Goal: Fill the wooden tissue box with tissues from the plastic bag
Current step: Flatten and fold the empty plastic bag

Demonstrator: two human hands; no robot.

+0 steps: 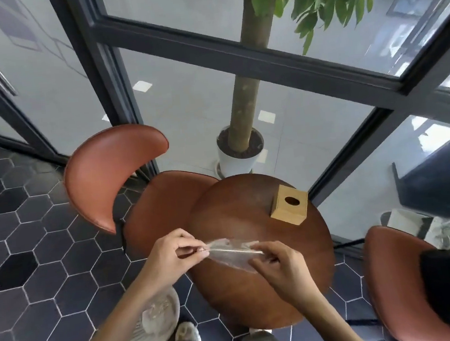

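Observation:
A square wooden tissue box with a round hole in its top stands at the far right of the round brown table. Just above the table's near left part I hold a clear plastic bag, stretched flat between both hands. My left hand pinches the bag's left end with its fingertips. My right hand grips the right end. The bag looks nearly see-through; I cannot tell what is inside it.
A brown leather chair stands left of the table, its seat tucked partly under the tabletop. Another brown chair is at the right. A potted tree stands behind glass. A lined waste bin sits on the hexagon tiles by my feet.

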